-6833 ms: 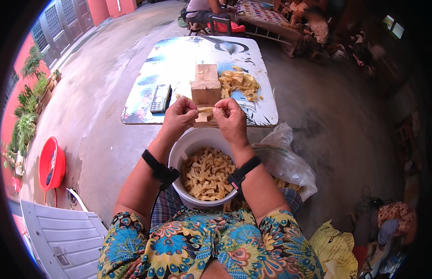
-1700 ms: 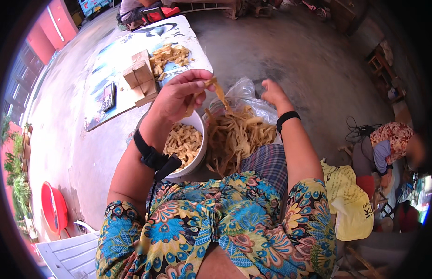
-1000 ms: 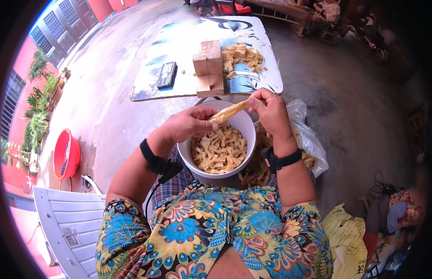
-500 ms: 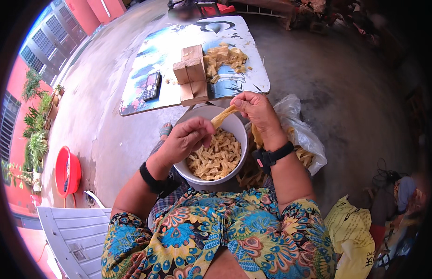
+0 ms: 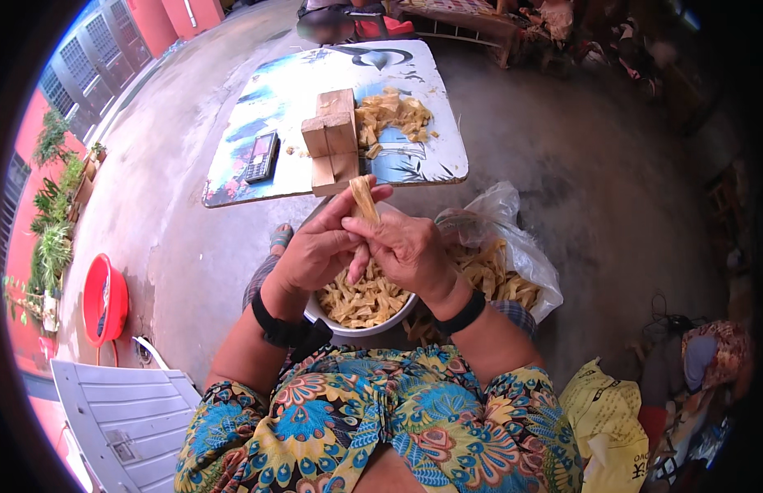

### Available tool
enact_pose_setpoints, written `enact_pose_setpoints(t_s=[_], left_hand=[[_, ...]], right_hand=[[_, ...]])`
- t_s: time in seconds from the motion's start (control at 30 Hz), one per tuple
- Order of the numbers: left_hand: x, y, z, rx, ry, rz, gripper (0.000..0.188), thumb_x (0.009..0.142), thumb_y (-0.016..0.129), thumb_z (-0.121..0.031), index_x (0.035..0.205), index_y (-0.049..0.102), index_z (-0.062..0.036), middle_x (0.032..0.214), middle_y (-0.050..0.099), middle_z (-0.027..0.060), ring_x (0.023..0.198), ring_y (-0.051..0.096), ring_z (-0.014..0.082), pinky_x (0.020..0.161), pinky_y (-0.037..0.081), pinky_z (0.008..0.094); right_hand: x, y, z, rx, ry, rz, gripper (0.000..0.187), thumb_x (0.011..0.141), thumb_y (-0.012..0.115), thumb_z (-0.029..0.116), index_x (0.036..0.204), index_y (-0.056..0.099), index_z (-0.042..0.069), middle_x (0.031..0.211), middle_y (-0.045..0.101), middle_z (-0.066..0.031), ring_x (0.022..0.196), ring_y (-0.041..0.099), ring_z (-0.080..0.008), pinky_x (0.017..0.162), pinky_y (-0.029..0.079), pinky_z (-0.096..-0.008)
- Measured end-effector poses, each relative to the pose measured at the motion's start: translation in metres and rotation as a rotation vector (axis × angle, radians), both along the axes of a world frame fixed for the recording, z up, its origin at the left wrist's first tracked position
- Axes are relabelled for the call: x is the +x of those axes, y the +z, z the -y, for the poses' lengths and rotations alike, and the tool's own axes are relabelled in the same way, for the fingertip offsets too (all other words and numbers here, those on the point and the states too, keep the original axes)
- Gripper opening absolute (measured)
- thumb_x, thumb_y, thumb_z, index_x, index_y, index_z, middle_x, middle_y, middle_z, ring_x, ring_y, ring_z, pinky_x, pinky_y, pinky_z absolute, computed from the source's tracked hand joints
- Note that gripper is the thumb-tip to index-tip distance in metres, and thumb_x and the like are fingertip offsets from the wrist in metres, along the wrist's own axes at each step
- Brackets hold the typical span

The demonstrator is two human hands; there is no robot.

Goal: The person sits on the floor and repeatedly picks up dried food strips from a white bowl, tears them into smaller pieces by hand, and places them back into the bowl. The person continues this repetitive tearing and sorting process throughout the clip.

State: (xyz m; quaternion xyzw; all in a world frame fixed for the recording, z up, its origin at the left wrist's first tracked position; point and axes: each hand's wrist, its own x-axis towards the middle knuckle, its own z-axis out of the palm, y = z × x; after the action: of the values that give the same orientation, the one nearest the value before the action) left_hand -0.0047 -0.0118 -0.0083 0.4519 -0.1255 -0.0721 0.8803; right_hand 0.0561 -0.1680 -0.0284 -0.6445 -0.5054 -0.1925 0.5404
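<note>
Over the bowl, my two hands meet around one yellowish, fibrous strip [image 5: 364, 200], whose folded end points up between them. My left hand [image 5: 309, 251] has its fingers stretched along and behind the strip, with the thumb pressed in near the right fingertips. From the other side, my right hand [image 5: 412, 253] pinches the strip between thumb and fingers. Its lower part is hidden by the hands. Below is a white bowl [image 5: 361, 332], partly covered by my hands and filled with short, knotted-looking yellowish pieces [image 5: 361, 302].
A clear plastic bag [image 5: 521, 246] of longer strips [image 5: 498, 279] lies to the right. Ahead, a low painted table [image 5: 295, 86] carries wooden blocks [image 5: 330, 135], a keypad phone [image 5: 262, 156] and a strip pile [image 5: 394, 115]. To the left are a red basin [image 5: 104, 300] and white chair [image 5: 131, 419].
The strip was stretched between my parted hands; now it is folded and both hands are together. My right hand has come in to the left, and the view has shifted slightly.
</note>
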Motion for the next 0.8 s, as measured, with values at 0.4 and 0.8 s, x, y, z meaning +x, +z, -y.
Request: enact_pose_setpoints(t_s=[0.4,0.8], left_hand=[[0.018,-0.024,0.002,-0.068,0.358,-0.244,0.026,0.090,0.050,-0.002,0.114,0.059,0.0041,0.107,0.065,0.0137,0.055,0.054,0.0073,0.050,0.045,0.0187],[0.020,-0.049,0.013,0.118,0.469,0.048,0.024,0.090,0.056,0.000,0.112,0.064,0.0029,0.140,0.046,0.0083,0.066,0.057,0.0069,0.057,0.046,0.0186]], right_hand=[[-0.004,-0.025,-0.011,-0.017,0.284,-0.578,0.010,0.088,0.062,0.006,0.095,0.068,0.007,0.081,0.065,-0.0032,0.070,0.061,-0.0136,0.065,0.049,-0.0275],[0.010,-0.027,-0.014,0.388,0.389,-1.240,0.006,0.088,0.067,0.011,0.089,0.064,0.006,0.070,0.061,0.0031,0.054,0.049,-0.0029,0.047,0.036,-0.0160]])
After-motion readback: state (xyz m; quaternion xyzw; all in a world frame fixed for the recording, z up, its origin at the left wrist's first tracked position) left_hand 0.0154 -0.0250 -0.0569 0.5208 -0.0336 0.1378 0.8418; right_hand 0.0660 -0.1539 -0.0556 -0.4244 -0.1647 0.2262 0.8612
